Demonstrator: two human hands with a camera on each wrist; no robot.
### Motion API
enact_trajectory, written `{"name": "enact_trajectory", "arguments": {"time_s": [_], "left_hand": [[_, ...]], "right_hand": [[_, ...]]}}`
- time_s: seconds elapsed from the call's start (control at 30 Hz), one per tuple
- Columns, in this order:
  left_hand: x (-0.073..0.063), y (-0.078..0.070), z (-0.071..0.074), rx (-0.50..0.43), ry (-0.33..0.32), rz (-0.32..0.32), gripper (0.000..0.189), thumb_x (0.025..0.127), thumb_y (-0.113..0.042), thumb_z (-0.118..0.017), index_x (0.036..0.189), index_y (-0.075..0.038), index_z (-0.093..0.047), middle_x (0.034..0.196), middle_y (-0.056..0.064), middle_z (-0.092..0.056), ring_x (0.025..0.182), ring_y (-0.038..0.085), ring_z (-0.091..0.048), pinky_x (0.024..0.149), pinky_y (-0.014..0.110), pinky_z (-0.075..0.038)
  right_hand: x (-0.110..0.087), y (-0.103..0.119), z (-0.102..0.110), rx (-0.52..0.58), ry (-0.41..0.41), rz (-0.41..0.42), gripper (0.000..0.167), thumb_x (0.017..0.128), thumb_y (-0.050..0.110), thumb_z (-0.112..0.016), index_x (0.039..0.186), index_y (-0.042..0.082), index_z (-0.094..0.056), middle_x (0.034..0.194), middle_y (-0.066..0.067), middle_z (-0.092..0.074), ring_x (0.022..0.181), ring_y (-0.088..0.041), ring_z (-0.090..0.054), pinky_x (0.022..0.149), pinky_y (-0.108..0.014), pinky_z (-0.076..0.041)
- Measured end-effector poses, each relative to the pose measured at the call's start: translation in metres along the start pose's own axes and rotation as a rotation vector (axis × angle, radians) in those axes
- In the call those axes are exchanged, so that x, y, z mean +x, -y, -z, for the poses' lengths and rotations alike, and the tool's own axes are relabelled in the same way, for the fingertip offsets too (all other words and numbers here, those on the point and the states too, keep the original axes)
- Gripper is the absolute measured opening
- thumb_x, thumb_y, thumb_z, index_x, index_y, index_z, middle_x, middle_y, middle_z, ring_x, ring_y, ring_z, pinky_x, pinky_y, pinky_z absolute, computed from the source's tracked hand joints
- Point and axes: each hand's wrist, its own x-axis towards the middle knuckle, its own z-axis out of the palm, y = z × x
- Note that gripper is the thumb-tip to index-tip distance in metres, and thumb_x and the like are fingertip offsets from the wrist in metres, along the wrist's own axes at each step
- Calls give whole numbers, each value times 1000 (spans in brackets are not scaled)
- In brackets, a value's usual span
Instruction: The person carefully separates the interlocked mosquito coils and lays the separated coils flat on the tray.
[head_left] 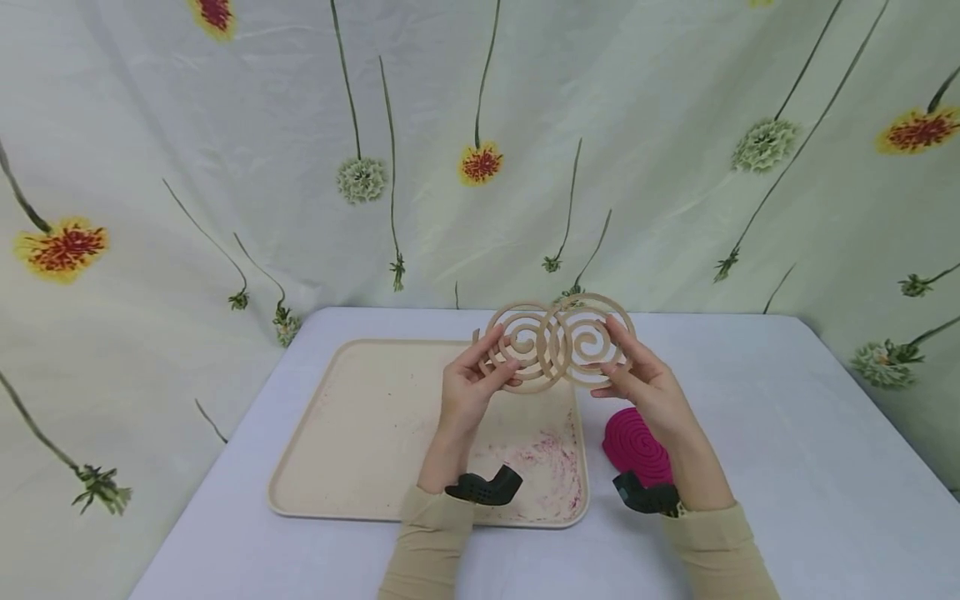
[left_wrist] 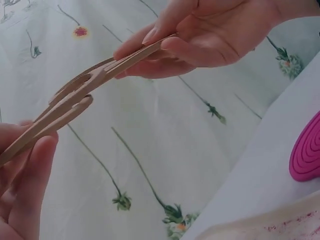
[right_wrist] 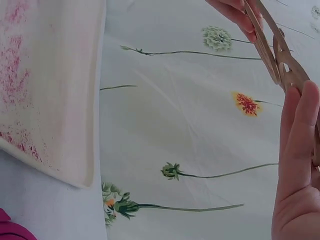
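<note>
Two tan mosquito coils, flat open spirals, are held up above the far edge of the tray. The left coil [head_left: 534, 389] and the right coil [head_left: 596, 297] overlap in the middle; whether they interlock, I cannot tell. My left hand [head_left: 468, 383] pinches the left one at its outer side between thumb and fingers. On the opposite side, my right hand [head_left: 651, 387] grips the right one the same way. In the left wrist view the coils [left_wrist: 100, 77] appear nearly edge-on, stretched between both hands. A magenta coil [head_left: 637, 446] lies on the table below my right hand.
A cream tray [head_left: 375, 417] with raised rim covers the table's left and middle, with magenta crumbs [head_left: 551, 467] at its right side. The white table [head_left: 795, 433] extends to the right of it. Behind the table hangs a flower-printed cloth [head_left: 660, 167].
</note>
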Motion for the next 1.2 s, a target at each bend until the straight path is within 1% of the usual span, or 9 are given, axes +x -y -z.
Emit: {"name": "enact_trajectory", "arguments": {"time_s": [0.13,0.27,0.4,0.47,0.57,0.7,0.77,0.93,1.2], "left_hand": [[-1,3,-6,-47,-37,-23,51,85,18,-54,134,11,-43,112,7,-62,71,11,-67,64,25,-56],[-1,3,-6,5,8,13,41,93,-3,-55,132,8,-47,107,4,-65,79,13,-67,72,30,-56],[-1,-4,5,113,142,42,35,94,-9,-56,122,13,-55,91,2,-69,83,16,-66,72,32,-56],[-1,-8,13,168,231,42,32,92,-4,-58,117,15,-57,86,2,-70,80,17,-67,68,32,-57],[-1,-13,22,231,372,47,28,88,3,-60,113,16,-58,81,14,-69,72,21,-68,60,41,-57],[-2,-15,28,280,521,120,25,87,7,-58,111,15,-60,93,33,-63,69,22,-68,56,46,-56],[-2,-15,29,295,558,176,27,87,7,-58,114,14,-59,102,36,-60,69,23,-68,56,43,-56],[-3,-16,27,298,556,228,36,87,7,-58,122,13,-54,111,34,-58,69,24,-68,57,46,-56],[-2,-7,20,181,365,121,41,88,9,-57,128,14,-48,114,40,-52,73,17,-69,66,37,-57]], "right_hand": [[1,-1,-5,18,32,14,65,94,-9,-46,150,11,-21,152,-9,-22,104,-14,-59,74,-29,-56],[2,0,-8,-9,-6,16,67,92,-9,-49,150,12,-22,148,-10,-29,105,-14,-58,75,-30,-56],[-1,4,-1,-57,-30,11,68,87,-14,-54,147,7,-30,135,-12,-43,92,-14,-63,73,-30,-56],[-4,6,4,-89,-7,-14,67,84,-15,-57,144,4,-34,129,-13,-47,86,-15,-64,72,-30,-56],[-7,8,12,-158,65,-60,66,82,-15,-61,141,0,-37,124,-14,-48,81,-17,-65,70,-31,-56],[-10,11,19,-229,180,-116,63,80,-12,-65,137,-4,-40,118,-12,-53,77,-21,-65,66,-35,-57],[-12,11,22,-256,222,-134,59,80,-10,-66,134,-4,-44,114,-10,-57,78,-21,-64,64,-35,-57],[-13,12,27,-316,212,-140,50,81,-6,-67,129,-3,-53,109,-2,-63,74,-18,-65,61,-31,-56],[-7,5,14,-207,-8,-92,54,82,-9,-65,132,-6,-48,113,3,-62,70,-14,-66,64,-32,-57]]}}
